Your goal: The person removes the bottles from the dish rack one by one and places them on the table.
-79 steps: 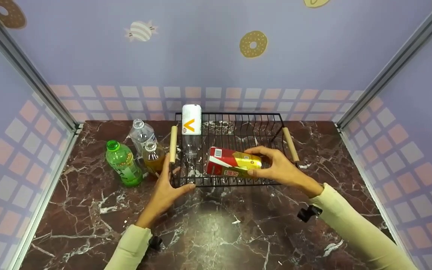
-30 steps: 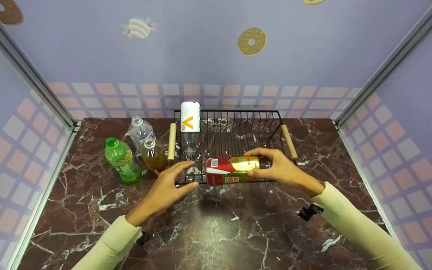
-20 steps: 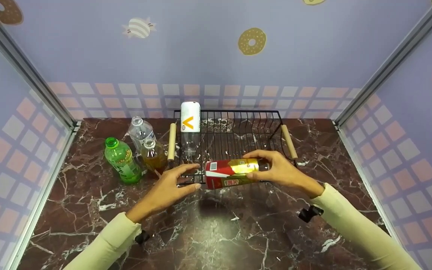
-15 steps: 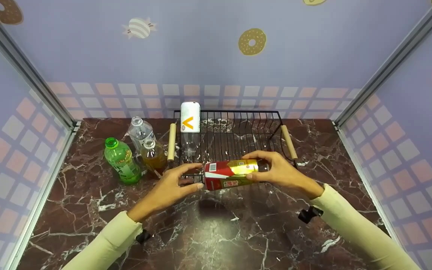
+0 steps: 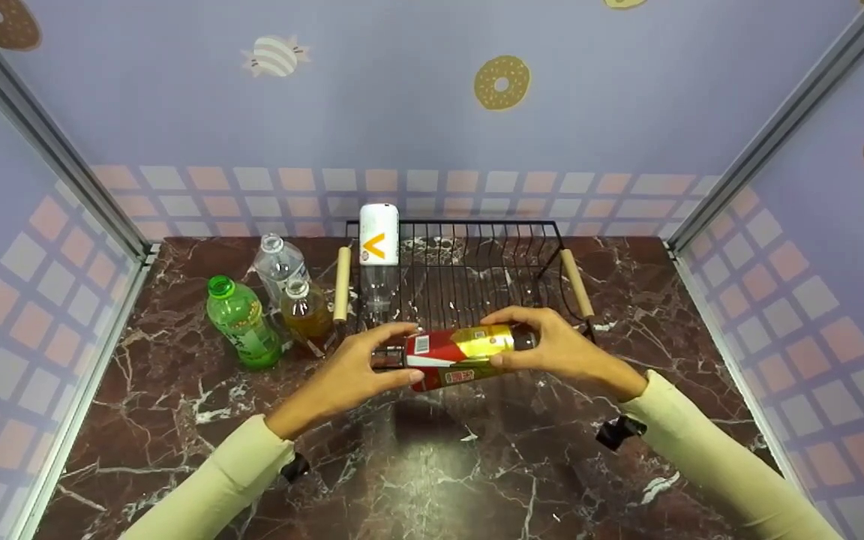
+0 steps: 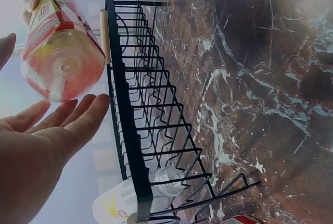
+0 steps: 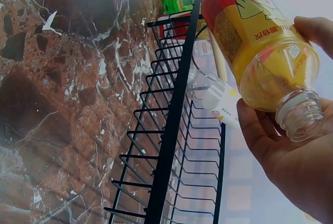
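A drink bottle (image 5: pixel 447 356) with a red and yellow label is held on its side above the front edge of a black wire basket (image 5: pixel 477 223). My right hand (image 5: pixel 556 346) grips it near the neck, thumb on one side and fingers on the other. The neck (image 7: pixel 301 117) shows no cap in the right wrist view. At the base my left hand (image 5: pixel 349 373) spreads thumb and fingers to either side; in the left wrist view its fingertips (image 6: pixel 99 104) lie just below the base. Inside the basket, at its left end, a white-labelled bottle (image 5: pixel 379 236) rests neck down.
Left of the basket stand a green bottle (image 5: pixel 244 330), a clear bottle (image 5: pixel 280 262) and a bottle of amber liquid (image 5: pixel 304 315). The basket has wooden handles (image 5: pixel 577 283) at both ends. Walls enclose the dark marbled counter (image 5: pixel 432 472) at the back and sides.
My left hand has left the basket's left handle and moved right to the bottle's base. My right hand has brought the bottle slightly towards me and left, tilting its base end nearer me.
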Motion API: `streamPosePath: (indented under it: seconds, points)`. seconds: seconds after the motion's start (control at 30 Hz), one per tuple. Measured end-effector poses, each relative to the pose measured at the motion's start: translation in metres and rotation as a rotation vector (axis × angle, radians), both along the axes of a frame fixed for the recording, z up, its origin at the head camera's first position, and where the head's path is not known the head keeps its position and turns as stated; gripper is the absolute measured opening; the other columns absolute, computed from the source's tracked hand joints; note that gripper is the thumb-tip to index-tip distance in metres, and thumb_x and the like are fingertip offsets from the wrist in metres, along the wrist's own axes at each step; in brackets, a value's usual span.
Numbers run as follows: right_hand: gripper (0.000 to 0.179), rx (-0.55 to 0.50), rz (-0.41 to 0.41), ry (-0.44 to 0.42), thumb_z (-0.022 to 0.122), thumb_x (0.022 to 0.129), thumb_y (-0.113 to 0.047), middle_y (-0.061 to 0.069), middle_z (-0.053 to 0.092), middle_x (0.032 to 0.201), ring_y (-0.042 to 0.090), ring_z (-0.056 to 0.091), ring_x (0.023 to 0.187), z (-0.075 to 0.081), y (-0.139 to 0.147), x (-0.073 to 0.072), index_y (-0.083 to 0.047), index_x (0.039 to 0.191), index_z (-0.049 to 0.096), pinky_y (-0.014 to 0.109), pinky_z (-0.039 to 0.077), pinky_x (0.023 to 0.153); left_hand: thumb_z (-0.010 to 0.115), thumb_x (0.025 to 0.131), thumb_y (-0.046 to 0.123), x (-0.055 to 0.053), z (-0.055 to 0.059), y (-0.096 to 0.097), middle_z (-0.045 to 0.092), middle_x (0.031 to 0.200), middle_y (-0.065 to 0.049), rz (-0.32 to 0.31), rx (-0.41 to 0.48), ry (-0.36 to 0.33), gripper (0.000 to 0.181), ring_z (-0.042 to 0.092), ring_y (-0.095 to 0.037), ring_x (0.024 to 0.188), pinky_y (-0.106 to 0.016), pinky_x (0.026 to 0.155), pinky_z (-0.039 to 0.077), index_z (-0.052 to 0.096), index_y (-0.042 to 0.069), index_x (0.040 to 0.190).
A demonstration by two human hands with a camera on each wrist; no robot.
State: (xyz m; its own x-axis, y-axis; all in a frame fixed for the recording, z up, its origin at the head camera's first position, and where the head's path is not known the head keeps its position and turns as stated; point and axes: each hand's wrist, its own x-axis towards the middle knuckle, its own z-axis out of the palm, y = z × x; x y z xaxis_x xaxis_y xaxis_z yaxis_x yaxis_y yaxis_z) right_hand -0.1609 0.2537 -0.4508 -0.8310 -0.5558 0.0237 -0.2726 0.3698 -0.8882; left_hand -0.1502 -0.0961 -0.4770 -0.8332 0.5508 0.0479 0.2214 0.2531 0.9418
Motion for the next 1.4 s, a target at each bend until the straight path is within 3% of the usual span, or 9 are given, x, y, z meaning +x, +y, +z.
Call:
streamPosePath:
  seconds: [0.1,0.2,0.4,0.67,0.87,1.13,1.4]
  points:
    - [0.054,0.015,0.008,0.016,0.089,0.092,-0.020,0.013,0.073,0.127,0.031,0.071,0.102,-0.001,0.000,0.001,-0.008,0.141,0.071,0.035,0.067,0.079,0.090,0.094,0.028,-0.001,0.002,0.005,0.067,0.147,-0.021,0.000,-0.061,0.076,0.075,0.070,-0.038,0.124,-0.056,0.108,0.060,0.057,0.004,0.157]
    - [0.055,0.022,0.019,0.015,0.089,0.092,-0.021,0.014,0.073,0.126,0.031,0.071,0.101,-0.001,-0.002,0.002,-0.008,0.142,0.071,0.036,0.068,0.078,0.090,0.093,0.029,-0.002,0.002,0.011,0.070,0.141,-0.019,-0.018,-0.098,0.124,0.074,0.070,-0.033,0.118,-0.055,0.105,0.061,0.059,0.003,0.155]
    - [0.056,0.046,0.033,0.036,0.089,0.091,-0.024,0.012,0.073,0.126,0.029,0.071,0.100,-0.001,-0.005,0.005,-0.011,0.143,0.071,0.035,0.067,0.079,0.091,0.092,0.028,-0.002,0.005,0.019,0.073,0.131,-0.014,-0.075,-0.121,0.129,0.070,0.070,-0.024,0.105,-0.039,0.088,0.066,0.062,0.002,0.151]
    - [0.052,0.062,0.051,0.063,0.089,0.093,-0.025,0.009,0.074,0.127,0.026,0.072,0.099,-0.001,-0.008,0.009,-0.013,0.140,0.072,0.034,0.067,0.079,0.091,0.091,0.032,-0.001,0.009,0.027,0.073,0.132,-0.012,-0.116,-0.181,0.136,0.072,0.068,-0.024,0.108,-0.043,0.091,0.063,0.063,0.003,0.150]
    - [0.052,0.071,0.069,0.064,0.088,0.093,-0.027,0.009,0.074,0.126,0.025,0.072,0.097,-0.002,-0.008,0.010,-0.014,0.141,0.072,0.035,0.068,0.078,0.091,0.089,0.037,-0.001,0.009,0.033,0.074,0.132,-0.010,-0.121,-0.234,0.172,0.072,0.067,-0.024,0.111,-0.049,0.101,0.056,0.066,0.005,0.148]
    - [0.055,0.095,0.083,0.093,0.089,0.091,-0.026,0.007,0.075,0.128,0.023,0.072,0.100,-0.004,-0.010,0.013,-0.013,0.142,0.072,0.036,0.067,0.081,0.091,0.089,0.035,0.002,0.012,0.040,0.074,0.132,-0.012,-0.149,-0.253,0.186,0.072,0.069,-0.022,0.107,-0.041,0.090,0.062,0.065,0.001,0.147]
    - [0.054,0.110,0.098,0.130,0.091,0.090,-0.025,0.004,0.073,0.135,0.022,0.071,0.106,-0.002,-0.014,0.015,-0.013,0.139,0.073,0.039,0.067,0.087,0.091,0.089,0.040,0.005,0.015,0.045,0.073,0.133,-0.012,-0.151,-0.304,0.198,0.073,0.068,-0.024,0.109,-0.044,0.092,0.061,0.065,0.003,0.147]
